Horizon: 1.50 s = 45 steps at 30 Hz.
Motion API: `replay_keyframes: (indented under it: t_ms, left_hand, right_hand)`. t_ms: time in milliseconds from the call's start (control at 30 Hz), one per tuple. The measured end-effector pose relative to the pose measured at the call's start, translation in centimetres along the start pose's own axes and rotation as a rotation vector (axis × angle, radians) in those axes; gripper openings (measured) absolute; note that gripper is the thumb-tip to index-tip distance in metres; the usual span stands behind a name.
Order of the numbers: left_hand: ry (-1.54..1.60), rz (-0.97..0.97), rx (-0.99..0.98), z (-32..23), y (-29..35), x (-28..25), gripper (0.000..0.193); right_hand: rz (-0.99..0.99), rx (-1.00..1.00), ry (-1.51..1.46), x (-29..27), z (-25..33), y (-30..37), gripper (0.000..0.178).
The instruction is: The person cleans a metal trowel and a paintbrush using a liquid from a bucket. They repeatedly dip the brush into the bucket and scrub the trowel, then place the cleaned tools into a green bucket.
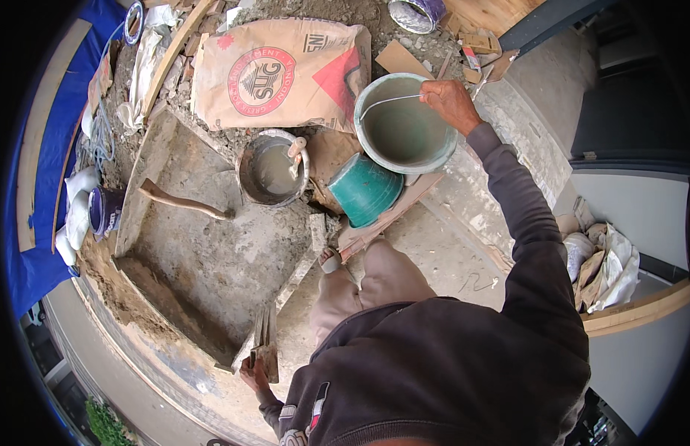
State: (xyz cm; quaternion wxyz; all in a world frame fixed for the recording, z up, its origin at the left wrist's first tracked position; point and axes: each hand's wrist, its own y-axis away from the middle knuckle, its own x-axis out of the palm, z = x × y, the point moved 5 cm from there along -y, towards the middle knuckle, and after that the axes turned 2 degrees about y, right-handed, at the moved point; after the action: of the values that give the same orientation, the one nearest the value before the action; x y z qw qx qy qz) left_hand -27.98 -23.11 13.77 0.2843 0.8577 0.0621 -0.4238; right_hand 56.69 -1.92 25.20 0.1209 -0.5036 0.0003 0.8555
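My right hand (450,102) is closed on the wire handle of a grey-rimmed bucket (366,141), whose inside looks wet and greyish. A green bucket (366,189) lies tilted just below it. At the near corner of a shallow mixing trough (133,195), my left hand (256,375) is closed on a grey, ridged piece of board (265,343). A curved wooden tool handle (183,201) slants across the trough; its head is not clear. Beside the trough's far edge stands a round pail (243,177) with grey liquid and a wooden-handled tool (296,147) in it.
A large brown cement bag (285,74) lies beyond the trough. Rubble, wood scraps and a purple-and-white bucket (417,15) are at the far side. A blue tarp (44,193), white bags (79,208) and a dark pail (105,210) line the left; filled sacks (605,260) sit right.
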Motion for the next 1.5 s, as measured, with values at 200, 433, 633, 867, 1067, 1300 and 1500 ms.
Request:
replay_keyframes:
  t_ms: [200,433,633,867,1067,1300,1500]
  left_hand:
    - [0.05,0.022,-0.066,-3.0,0.3,0.0,0.028]
    - [0.081,-0.039,0.176,-11.7,-0.1,-0.4,0.031]
    - [0.021,-0.084,0.47,-23.6,-0.9,-1.0,0.037]
    - [-0.005,0.091,0.907,-42.8,0.5,3.0,0.03]
    - [-0.05,0.296,1.223,-56.4,0.7,10.8,0.03]
    - [-0.248,0.366,1.652,-66.4,2.4,24.4,0.032]
    - [-0.455,0.306,2.091,-67.1,3.0,37.7,0.014]
  right_hand:
    - [0.086,-0.08,0.206,4.9,-1.4,4.1,0.014]
    - [0.363,-0.304,0.453,10.7,0.5,11.1,0.008]
    - [0.163,-0.155,0.364,11.9,2.1,13.9,0.032]
    - [-0.096,-0.01,0.165,8.4,5.4,15.7,0.047]
    - [-0.112,0.219,-0.103,9.2,3.5,21.4,0.04]
    - [0.134,0.581,-0.077,15.4,-3.6,35.6,0.031]
    - [0.338,0.982,-0.116,21.5,-7.4,52.2,0.023]
